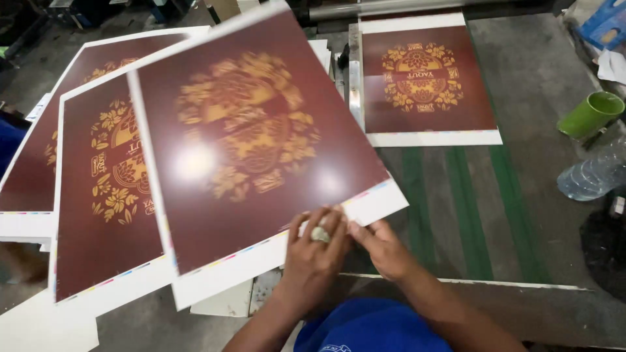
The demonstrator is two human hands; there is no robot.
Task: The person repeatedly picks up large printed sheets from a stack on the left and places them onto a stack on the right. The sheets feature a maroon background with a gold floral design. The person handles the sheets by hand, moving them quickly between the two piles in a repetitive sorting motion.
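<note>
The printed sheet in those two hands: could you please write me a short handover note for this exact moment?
Left hand: fingers, one with a ring, grip the white bottom margin of the lifted sheet.
Right hand: fingers pinch the same margin, just beside the left hand.
The sheet is dark red with a gold ornament, tilted and blurred, so it is off the table.
Done: two similar sheets lie in a stack at the left.
Left: one more sheet lies flat at the far end of the table by the roller.
Note the green mug and plastic bottle at the right edge.
</note>
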